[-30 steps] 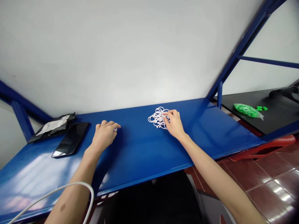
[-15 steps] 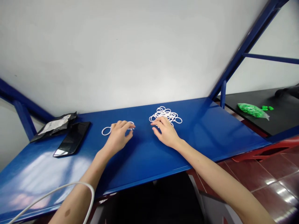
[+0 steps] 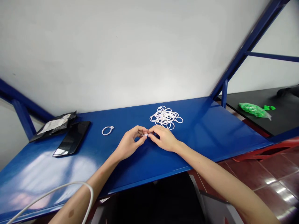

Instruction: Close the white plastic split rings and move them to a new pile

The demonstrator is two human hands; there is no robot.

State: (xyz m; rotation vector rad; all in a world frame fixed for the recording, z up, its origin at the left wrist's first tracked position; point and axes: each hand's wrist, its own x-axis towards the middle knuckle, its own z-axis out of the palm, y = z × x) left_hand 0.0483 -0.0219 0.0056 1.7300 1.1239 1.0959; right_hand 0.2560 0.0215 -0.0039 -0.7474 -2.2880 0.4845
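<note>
My left hand [image 3: 129,143] and my right hand [image 3: 164,138] meet over the middle of the blue table [image 3: 205,130]. Both pinch one small white ring [image 3: 146,135] between their fingertips. A pile of several white rings [image 3: 166,117] lies just behind my right hand. A single white ring [image 3: 107,130] lies by itself on the table to the left of my left hand.
A black phone [image 3: 72,138] and a black packet with a white label [image 3: 54,123] lie at the table's left end. A green bag [image 3: 254,109] sits on a black table at the right. A white cable [image 3: 58,189] loops over my left forearm. Blue frame posts [image 3: 245,51] stand behind.
My left hand left a single ring on the table and moved right. My right hand drew back from the pile with a ring. Both hands now pinch it together.
</note>
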